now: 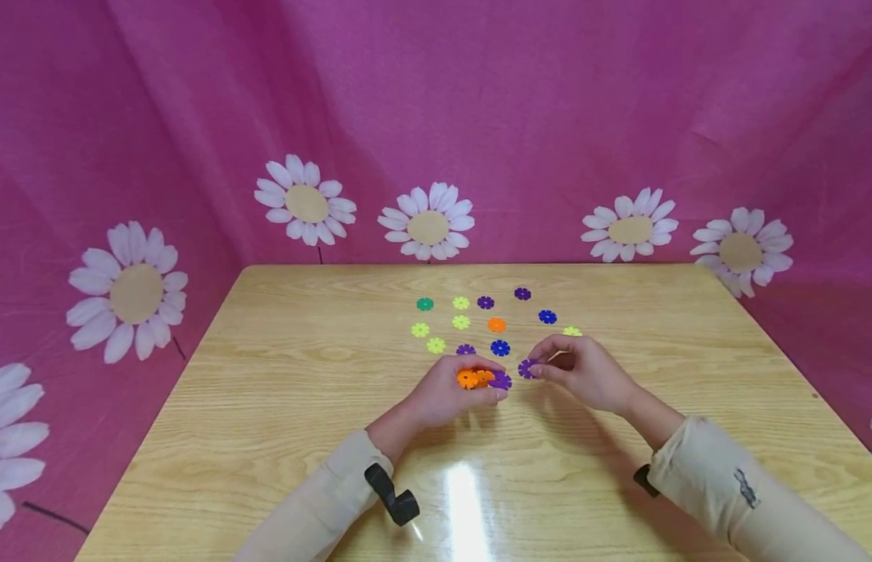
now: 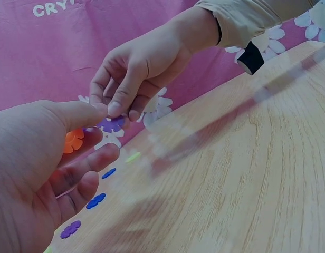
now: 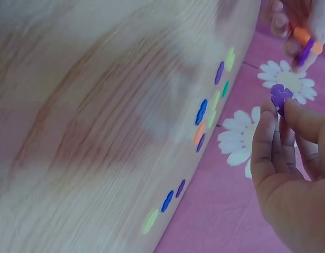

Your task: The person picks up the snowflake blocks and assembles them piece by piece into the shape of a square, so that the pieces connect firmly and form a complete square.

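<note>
My left hand (image 1: 436,396) holds a small chain of flower-shaped plastic discs between thumb and fingers. Two orange discs (image 1: 467,379) stand in it, with a purple disc (image 1: 502,381) at the end facing the right hand. In my right hand (image 1: 596,376), thumb and fingertips pinch another purple disc (image 1: 525,368), held upright a short gap from the chain. The right wrist view shows this pinched purple disc (image 3: 280,95) apart from the left hand's pieces. Just beyond the left fingers lies a loose purple disc (image 1: 466,350), with a blue disc (image 1: 500,348) to its right.
More loose discs lie flat on the wooden table (image 1: 281,406) beyond the hands: a green disc (image 1: 425,304), an orange disc (image 1: 496,325), a blue disc (image 1: 547,317), several yellow-green ones and dark purple ones. A pink curtain (image 1: 520,117) with daisies stands behind the table.
</note>
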`<state>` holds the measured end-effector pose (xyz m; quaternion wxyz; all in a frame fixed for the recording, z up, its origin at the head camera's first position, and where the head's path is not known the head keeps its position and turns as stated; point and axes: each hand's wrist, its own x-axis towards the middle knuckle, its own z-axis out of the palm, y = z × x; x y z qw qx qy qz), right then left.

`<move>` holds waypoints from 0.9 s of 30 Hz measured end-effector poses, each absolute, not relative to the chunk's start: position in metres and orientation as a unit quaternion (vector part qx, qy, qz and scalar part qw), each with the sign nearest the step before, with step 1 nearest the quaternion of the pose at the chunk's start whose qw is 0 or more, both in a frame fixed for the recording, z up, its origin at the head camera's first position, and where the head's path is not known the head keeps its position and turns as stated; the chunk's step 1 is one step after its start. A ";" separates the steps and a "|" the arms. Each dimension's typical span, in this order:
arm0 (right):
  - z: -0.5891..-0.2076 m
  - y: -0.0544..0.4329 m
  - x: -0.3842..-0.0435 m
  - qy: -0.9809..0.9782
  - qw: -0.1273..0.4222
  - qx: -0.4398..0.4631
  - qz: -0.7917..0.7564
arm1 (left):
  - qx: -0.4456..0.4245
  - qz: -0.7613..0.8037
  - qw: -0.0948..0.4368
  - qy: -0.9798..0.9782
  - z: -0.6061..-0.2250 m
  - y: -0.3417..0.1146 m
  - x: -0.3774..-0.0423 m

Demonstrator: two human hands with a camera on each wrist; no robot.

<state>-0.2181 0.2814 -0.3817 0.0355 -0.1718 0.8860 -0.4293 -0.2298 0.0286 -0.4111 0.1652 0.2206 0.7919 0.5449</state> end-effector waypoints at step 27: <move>-0.375 0.270 -0.204 0.862 0.028 -0.192 -0.468 | 0.211 0.560 0.166 0.784 -0.411 0.029 -0.231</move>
